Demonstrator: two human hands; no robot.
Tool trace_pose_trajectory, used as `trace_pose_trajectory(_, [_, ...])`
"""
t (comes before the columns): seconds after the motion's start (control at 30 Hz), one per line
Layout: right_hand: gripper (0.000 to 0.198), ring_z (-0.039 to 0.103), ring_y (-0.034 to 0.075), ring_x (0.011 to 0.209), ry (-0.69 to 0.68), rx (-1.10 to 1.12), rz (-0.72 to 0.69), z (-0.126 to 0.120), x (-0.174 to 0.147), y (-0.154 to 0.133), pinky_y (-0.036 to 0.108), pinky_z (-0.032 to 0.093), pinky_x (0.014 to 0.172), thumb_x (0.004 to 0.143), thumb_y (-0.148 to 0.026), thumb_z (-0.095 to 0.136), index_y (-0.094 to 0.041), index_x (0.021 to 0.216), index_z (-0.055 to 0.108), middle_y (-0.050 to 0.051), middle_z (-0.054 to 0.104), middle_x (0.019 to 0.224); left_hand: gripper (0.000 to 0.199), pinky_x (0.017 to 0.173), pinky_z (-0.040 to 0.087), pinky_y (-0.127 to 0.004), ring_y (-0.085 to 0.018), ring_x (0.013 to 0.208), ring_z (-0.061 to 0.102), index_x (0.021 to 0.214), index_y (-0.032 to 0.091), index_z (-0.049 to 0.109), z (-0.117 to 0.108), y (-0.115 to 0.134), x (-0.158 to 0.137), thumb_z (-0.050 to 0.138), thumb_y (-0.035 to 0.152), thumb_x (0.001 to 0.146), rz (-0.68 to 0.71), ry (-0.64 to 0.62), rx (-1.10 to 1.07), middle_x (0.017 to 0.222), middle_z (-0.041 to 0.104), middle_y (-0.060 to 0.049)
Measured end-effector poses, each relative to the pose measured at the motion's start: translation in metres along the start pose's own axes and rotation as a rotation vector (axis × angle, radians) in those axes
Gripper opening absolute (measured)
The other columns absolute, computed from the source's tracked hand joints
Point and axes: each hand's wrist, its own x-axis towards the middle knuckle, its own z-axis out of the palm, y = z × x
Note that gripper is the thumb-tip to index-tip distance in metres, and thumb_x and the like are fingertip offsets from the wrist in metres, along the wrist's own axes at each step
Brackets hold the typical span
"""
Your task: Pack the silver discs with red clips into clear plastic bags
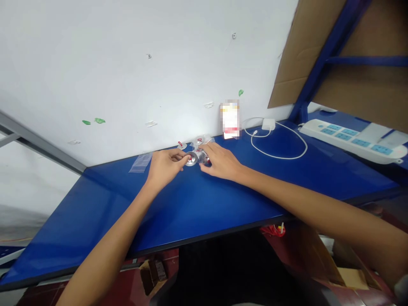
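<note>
My left hand (164,166) pinches a round silvery disc (193,162) with red at its centre, between thumb and fingers just above the blue table (191,204). Against the disc's right side, my right hand (221,161) curls its fingers round a crinkled clear plastic bag (202,156) with something shiny and red in it; its exact contents I cannot make out. Just behind the hands lies a pale round disc (182,146) with a red loop on top. Another clear bag with a red loop (199,140) rests by my right fingertips.
A flat clear plastic bag (140,163) lies left of my left hand. By the white wall (127,76) a lit phone (230,121) leans upright. To its right are a white charger (268,124) with a looped cable (280,157) and a long power strip (353,140).
</note>
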Motion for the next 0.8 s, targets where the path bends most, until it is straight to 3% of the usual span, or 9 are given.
trace_pose_trajectory(0.1, [0.053, 0.065, 0.038, 0.132, -0.005, -0.003, -0.007, 0.000, 0.000, -0.001, 0.054, 0.063, 0.100, 0.097, -0.031, 0.070, -0.020, 0.147, 0.056, 0.017, 0.070, 0.141, 0.019, 0.050, 0.052, -0.029, -0.019, 0.050, 0.069, 0.079, 0.022, 0.083, -0.003, -0.007, 0.005, 0.080, 0.036, 0.090, -0.141, -0.153, -0.137, 0.060, 0.074, -0.004])
trace_pose_trajectory(0.23, [0.054, 0.064, 0.039, 0.132, -0.017, 0.007, -0.007, 0.000, 0.000, -0.003, 0.056, 0.062, 0.102, 0.097, -0.030, 0.070, -0.021, 0.148, 0.055, 0.017, 0.068, 0.142, 0.019, 0.046, 0.051, -0.030, -0.018, 0.046, 0.066, 0.073, 0.022, 0.081, -0.007, -0.018, 0.010, 0.084, 0.035, 0.087, -0.190, -0.270, -0.282, 0.057, 0.072, -0.006])
trace_pose_trajectory(0.4, [0.058, 0.064, 0.040, 0.133, -0.028, 0.039, -0.009, -0.001, -0.001, -0.005, 0.057, 0.062, 0.104, 0.097, -0.030, 0.071, -0.022, 0.152, 0.053, 0.017, 0.067, 0.141, 0.022, 0.048, 0.053, -0.031, -0.021, 0.051, 0.069, 0.074, 0.021, 0.081, -0.015, -0.019, 0.012, 0.084, 0.038, 0.087, -0.217, -0.234, -0.272, 0.060, 0.073, -0.007])
trace_pose_trajectory(0.57, [0.063, 0.065, 0.040, 0.134, -0.032, 0.087, -0.009, 0.002, -0.003, -0.008, 0.057, 0.062, 0.105, 0.096, -0.031, 0.072, -0.023, 0.155, 0.051, 0.016, 0.065, 0.145, 0.020, 0.055, 0.053, -0.032, -0.021, 0.057, 0.070, 0.084, 0.021, 0.083, -0.017, -0.010, 0.008, 0.080, 0.038, 0.092, -0.110, -0.106, -0.130, 0.066, 0.076, -0.006])
trace_pose_trajectory(0.8, [0.070, 0.065, 0.038, 0.137, -0.068, 0.164, -0.003, 0.006, -0.004, -0.007, 0.056, 0.059, 0.109, 0.092, -0.026, 0.074, -0.024, 0.157, 0.048, 0.016, 0.063, 0.154, 0.018, 0.061, 0.054, -0.031, -0.021, 0.061, 0.073, 0.090, 0.023, 0.087, -0.008, -0.009, 0.004, 0.079, 0.039, 0.092, -0.032, -0.138, -0.048, 0.071, 0.079, -0.003])
